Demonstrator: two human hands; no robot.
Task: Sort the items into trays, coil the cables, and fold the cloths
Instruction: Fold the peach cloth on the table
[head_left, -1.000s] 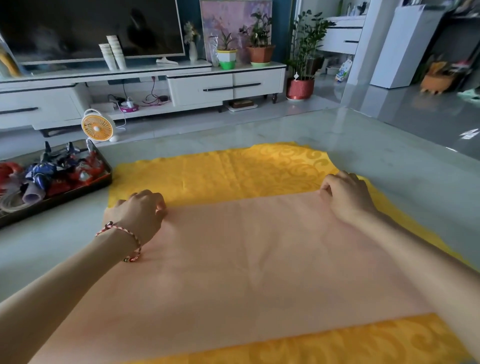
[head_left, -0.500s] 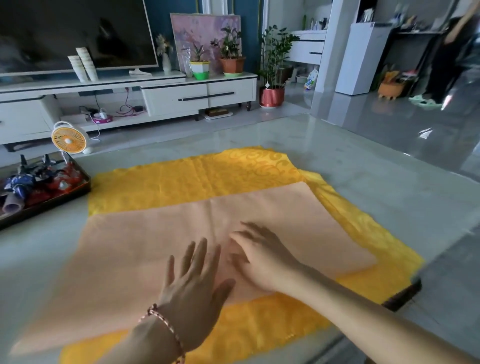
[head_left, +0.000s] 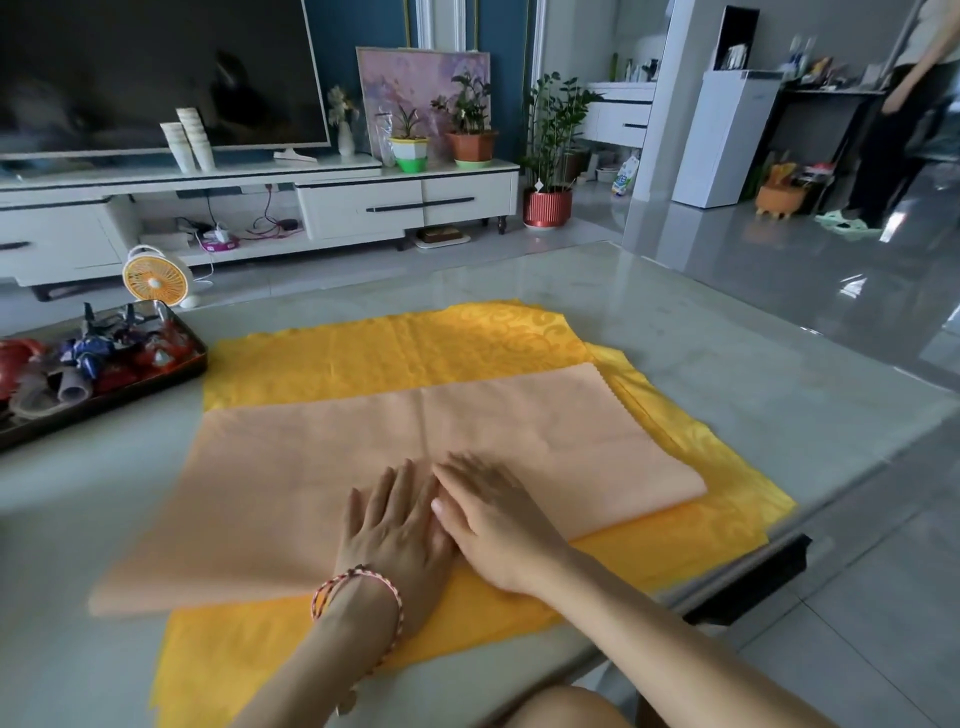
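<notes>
A peach cloth (head_left: 322, 457), folded over into a wide band, lies flat on a larger yellow patterned cloth (head_left: 395, 353) spread over the grey table (head_left: 727, 364). My left hand (head_left: 397, 525), with a red cord bracelet at the wrist, rests flat on the near middle of the peach cloth with straight fingers. My right hand (head_left: 493, 519) lies flat beside it, touching it, fingers straight and a little blurred. Neither hand grips anything.
A dark tray (head_left: 171, 371) with red and blue toy figures and other items sits at the table's left edge. A small orange fan (head_left: 156, 278) stands behind it. The table's right corner is near my right arm. A person (head_left: 904, 119) stands far right.
Both hands left the folded edge of the peach cloth and came down to its near middle, now flat and side by side. The view shifted left to right.
</notes>
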